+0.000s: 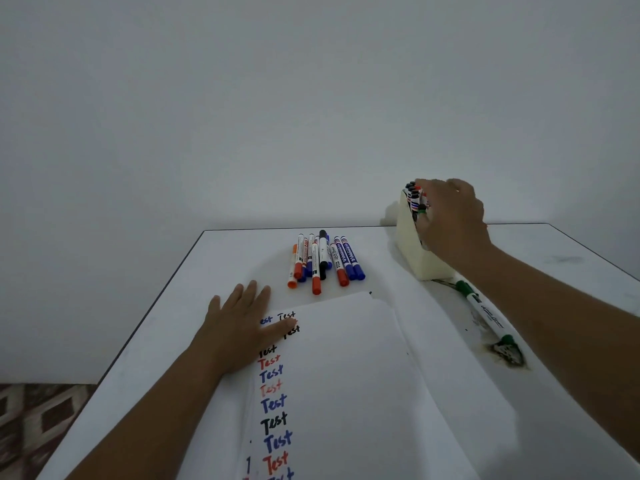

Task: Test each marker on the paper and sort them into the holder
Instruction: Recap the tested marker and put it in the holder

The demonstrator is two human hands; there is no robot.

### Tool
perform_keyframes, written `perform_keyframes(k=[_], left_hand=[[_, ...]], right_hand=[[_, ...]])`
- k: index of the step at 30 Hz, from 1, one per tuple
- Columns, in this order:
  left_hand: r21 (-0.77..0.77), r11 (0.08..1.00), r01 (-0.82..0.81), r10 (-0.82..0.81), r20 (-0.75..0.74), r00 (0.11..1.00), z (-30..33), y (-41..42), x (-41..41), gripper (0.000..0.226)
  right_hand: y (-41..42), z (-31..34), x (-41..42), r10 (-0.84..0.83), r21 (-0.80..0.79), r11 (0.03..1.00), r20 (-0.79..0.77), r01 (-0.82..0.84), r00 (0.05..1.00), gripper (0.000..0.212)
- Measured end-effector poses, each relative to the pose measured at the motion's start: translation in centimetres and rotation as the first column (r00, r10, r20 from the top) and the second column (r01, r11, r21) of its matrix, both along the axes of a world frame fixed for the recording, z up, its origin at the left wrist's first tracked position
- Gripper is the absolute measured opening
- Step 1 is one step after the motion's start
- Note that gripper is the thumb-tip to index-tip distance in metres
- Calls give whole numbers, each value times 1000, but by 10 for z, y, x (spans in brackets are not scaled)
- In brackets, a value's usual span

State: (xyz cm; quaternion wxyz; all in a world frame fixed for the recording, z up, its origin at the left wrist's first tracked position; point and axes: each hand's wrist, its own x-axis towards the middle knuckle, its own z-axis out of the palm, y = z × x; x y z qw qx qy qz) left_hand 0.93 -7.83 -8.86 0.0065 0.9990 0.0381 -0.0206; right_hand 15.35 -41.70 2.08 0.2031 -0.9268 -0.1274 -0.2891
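My left hand [239, 327] lies flat with straight fingers on the top left of the white paper [346, 375], which carries a column of "Test" words in black, red and blue. Beyond the paper lies a loose pile of markers [323, 261] with red, orange, blue and black caps. My right hand [450, 220] reaches into the cream holder [412, 251] at the back right, which holds several upright markers. Its fingertips pinch a green-tipped marker [421, 211] among them; most of that marker is hidden by the hand.
A green marker [485, 313] lies on the white table [214, 258] under my right forearm, its near end by a dark ink stain [507, 353]. The table's left edge drops to a patterned floor [38, 420]. A plain wall stands behind.
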Motion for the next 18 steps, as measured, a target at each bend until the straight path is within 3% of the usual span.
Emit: perform_keyframes(k=[3,5,8,11,16,18], left_hand=[[-6,1000,-13,13,-11,1000,2,-1,1,124],[2,1000,-17,17,-14,1000,2,-1,1,124],[-18,999,-32,32,-26,999,2,-2,0,124],[-32,998,-48,48,-23,999,3,-4,0,123],[-112,991,-78,74,-37,997,10,-5,3,119],[-212,971,-111,110,-15,994,16,-5,5,100]], right_hand=[[24,-14,-24,227,-128,967,48,-219,973,56],[40,-32,-43,373,-150,914,-62,-378,926,52],[59,-56,-73,503,-36,848,-258,-528,825,40],[74,-76,-86,484,-34,842,-394,-538,782,39],[79,-94,-91,429,-170,827,-425,-536,797,40],[78,-94,-94,418,-185,829,-421,-527,805,41]])
